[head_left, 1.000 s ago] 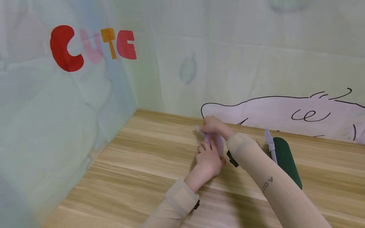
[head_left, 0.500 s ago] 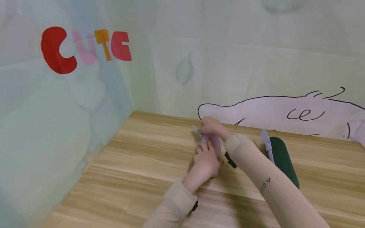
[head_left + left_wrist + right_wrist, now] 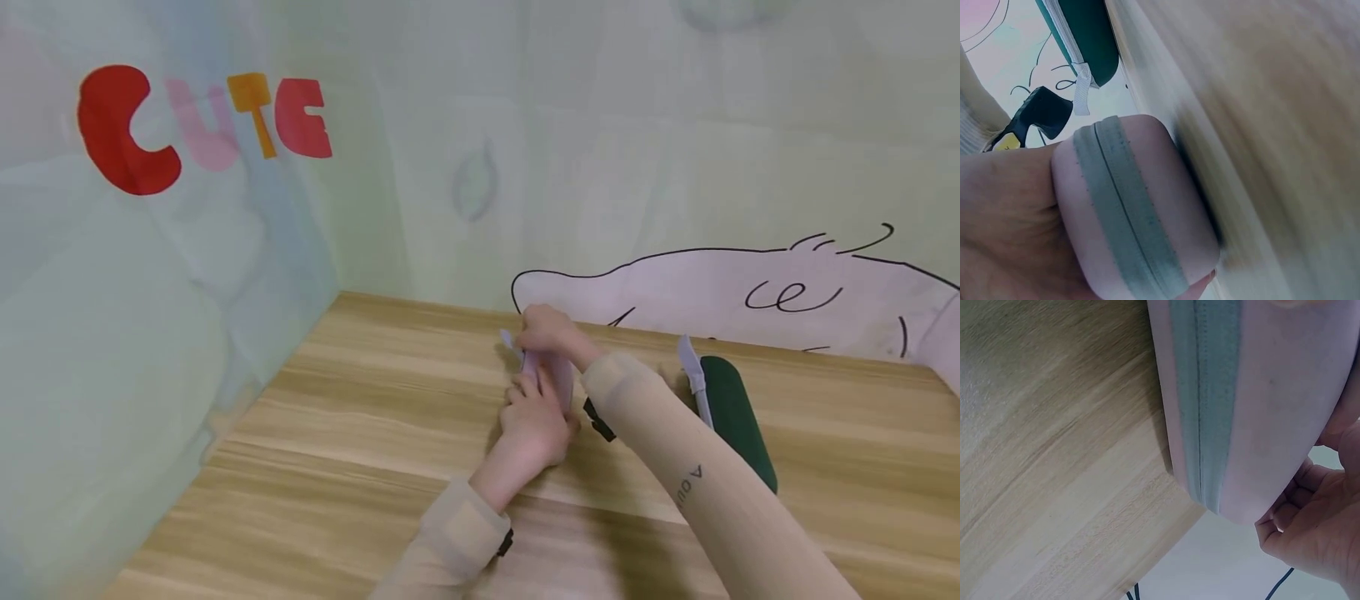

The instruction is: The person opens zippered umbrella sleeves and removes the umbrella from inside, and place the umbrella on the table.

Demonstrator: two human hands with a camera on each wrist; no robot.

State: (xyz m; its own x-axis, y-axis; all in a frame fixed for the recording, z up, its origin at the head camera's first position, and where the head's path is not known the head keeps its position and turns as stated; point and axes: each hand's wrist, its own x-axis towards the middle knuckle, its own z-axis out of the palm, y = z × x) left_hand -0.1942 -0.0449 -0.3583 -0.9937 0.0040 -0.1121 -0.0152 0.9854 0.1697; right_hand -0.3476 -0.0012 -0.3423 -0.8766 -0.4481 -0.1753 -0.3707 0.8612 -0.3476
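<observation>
A pink zippered case with a grey-blue zip stands on edge on the wooden table near the back wall. My left hand grips its near end, fingers over the top and along the side. In the left wrist view the rounded near end of the pink case fills the middle, its zip band closed there. At the far end my right hand holds the case with curled fingers, and a light grey tab pokes out beside them. The right wrist view shows those curled right fingers at the end, their grip partly hidden.
A dark green zippered case with a grey zip and tab lies right of the hands, partly behind the right sleeve. A printed cloth wall borders the table at the back and left.
The view has swung slightly right, so everything sits further left in the frame. Both hands keep nearly the same hold on the pink case.
</observation>
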